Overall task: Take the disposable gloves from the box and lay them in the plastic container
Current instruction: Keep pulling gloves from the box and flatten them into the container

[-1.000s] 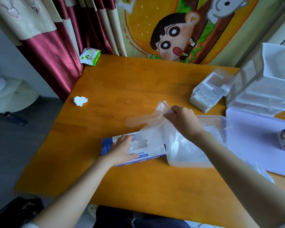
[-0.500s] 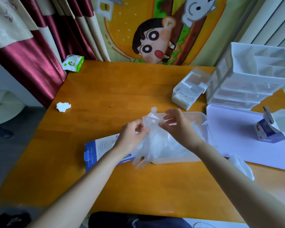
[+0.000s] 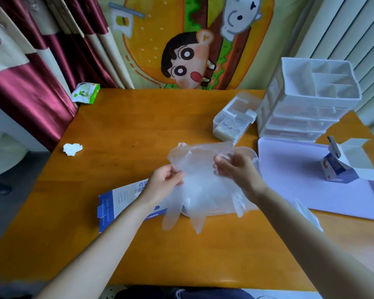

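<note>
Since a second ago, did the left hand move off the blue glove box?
Yes. The left hand lay on the glove box; now it is lifted off it, toward the plastic container, pinching the disposable glove.

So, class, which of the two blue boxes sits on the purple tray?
The small box at far right, white flaps up; the flat glove box lies on the table.

This looks like a lived-in room of a home, not a workplace. Satin curtains [image 3: 41, 87] in maroon and cream hang at the far left, beside a bright cartoon wall hanging [image 3: 192, 44]. The orange wooden surface [image 3: 138, 126] carries household odds: a pack of wet wipes [image 3: 85, 92], a crumpled tissue [image 3: 72, 149] and a white plastic drawer organiser [image 3: 307, 108] at the far right.
</note>
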{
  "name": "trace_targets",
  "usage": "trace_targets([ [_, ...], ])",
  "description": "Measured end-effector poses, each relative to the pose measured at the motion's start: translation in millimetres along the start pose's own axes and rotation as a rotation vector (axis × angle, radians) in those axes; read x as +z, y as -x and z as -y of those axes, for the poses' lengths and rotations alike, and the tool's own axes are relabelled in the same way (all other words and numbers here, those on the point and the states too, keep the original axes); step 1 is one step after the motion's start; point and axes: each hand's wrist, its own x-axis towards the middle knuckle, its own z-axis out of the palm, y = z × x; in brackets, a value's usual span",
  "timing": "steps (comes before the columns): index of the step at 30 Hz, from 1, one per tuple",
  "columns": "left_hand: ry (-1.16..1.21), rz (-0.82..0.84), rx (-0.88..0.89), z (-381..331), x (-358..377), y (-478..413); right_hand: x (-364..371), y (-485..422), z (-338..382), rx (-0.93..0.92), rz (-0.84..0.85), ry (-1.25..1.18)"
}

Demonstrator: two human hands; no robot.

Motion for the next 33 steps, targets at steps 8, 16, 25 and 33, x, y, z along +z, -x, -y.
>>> trace_targets([
  [8, 0.373, 0.251, -0.091, -21.6, -7.4, -2.0, -17.2, -1.4, 15.4, -0.083, 0.234, 0.463],
  [16, -0.154, 0.088, 0.03, -23.8, -14.7, -12.9, -41.8, -5.5, 23.1, -0.182, 0.188, 0.743],
  [25, -0.397, 0.411, 0.256, -59.3, 0.2, -21.5, -23.7, 2.4, 35.0, -0.372, 0.388, 1.193],
  [33, -0.543, 0.262, 0.319, -64.3, -2.7, -36.1, -51.6, -6.5, 34.8, -0.074, 0.412, 0.97],
])
